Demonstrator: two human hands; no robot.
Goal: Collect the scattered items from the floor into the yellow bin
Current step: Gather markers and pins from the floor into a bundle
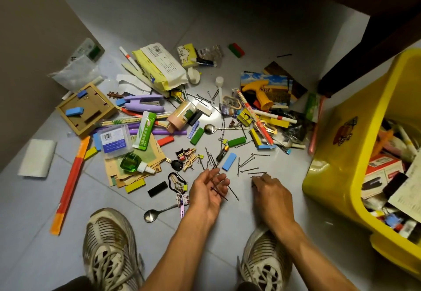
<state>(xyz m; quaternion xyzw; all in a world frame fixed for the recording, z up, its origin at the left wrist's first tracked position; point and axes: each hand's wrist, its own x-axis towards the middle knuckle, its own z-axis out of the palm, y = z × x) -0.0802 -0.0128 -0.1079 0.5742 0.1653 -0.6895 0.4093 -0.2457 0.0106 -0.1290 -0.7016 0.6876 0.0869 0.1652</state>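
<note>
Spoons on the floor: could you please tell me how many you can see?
2. One spoon lies mid-pile beside a green block; the other spoon lies near the left shoe. More may be buried.

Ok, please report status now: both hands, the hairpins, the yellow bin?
Left hand palm up, holding hairpins. Right hand fingertips down on loose floor pins. Yellow bin right, partly filled. Nothing blocking.
</note>
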